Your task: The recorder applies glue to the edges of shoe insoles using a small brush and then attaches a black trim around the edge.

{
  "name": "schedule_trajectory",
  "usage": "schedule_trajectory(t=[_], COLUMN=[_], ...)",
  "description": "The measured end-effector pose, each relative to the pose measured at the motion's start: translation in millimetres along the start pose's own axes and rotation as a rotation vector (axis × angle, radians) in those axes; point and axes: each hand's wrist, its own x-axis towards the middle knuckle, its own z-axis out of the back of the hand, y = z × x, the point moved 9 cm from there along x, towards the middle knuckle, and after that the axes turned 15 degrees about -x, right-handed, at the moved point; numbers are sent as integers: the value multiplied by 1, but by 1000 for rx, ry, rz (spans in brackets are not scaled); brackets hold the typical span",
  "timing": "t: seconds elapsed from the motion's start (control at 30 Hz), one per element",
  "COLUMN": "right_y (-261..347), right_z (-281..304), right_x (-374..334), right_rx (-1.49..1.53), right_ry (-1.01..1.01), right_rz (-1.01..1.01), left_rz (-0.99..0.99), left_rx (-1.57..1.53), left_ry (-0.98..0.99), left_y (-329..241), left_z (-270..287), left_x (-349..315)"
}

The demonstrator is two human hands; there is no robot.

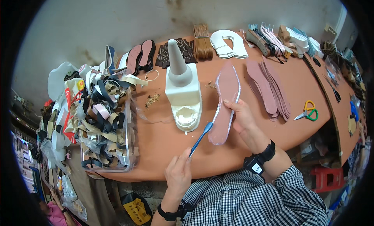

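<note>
My left hand [178, 172] is closed around the handle of a slim blue brush [200, 143], much like a toothbrush. Its head touches or nearly touches the left edge of a long pink insole [223, 123]. A white line of what looks like glue runs along much of the insole's rim. Between thumb and fingers, my right hand [242, 116] grips the insole's right edge, tilting it above the table. Just left of it stands a white glue pot [183, 95] with a tall grey cone on top and white paste in its front cup [186, 116].
Stacked pink insoles [269, 89] and green-and-yellow scissors [307, 111] lie right on the brown table [156, 148]. A clear bin [130, 140] of strap scraps stands left. Bundled brown strips [202, 43], white U-shaped pieces [228, 45] and dark soles [146, 54] line the back.
</note>
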Motion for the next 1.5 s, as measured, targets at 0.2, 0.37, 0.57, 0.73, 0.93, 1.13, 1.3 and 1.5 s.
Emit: schedule_trajectory(t=[0.2,0.37,0.57,0.73,0.93,1.13,1.3,1.5], right_y=[5,5,3,4,12,23,20,8], right_z=[7,19,30,36,40,39,39,37], right_x=[0,1,3,1,0,-8,-18,-26], right_rx=[-2,46,108,121,113,51,12,-19], right_ry=[-52,-136,-205,-260,-283,-189,-150,-57], right_rz=[1,30,68,96,149,147,131,103], left_rz=[18,11,-4,-3,-21,-115,-136,-149], left_rx=[-15,-28,-17,-16,70,314,729,772], left_ry=[-6,-18,-22,-32,-47,-111,-11,45], left_y=[4,5,5,6,1,-3,-21,20], left_z=[-1,-2,-5,-7,10,49,32,4], left_x=[-8,-11,-15,-19,-17,21,58,89])
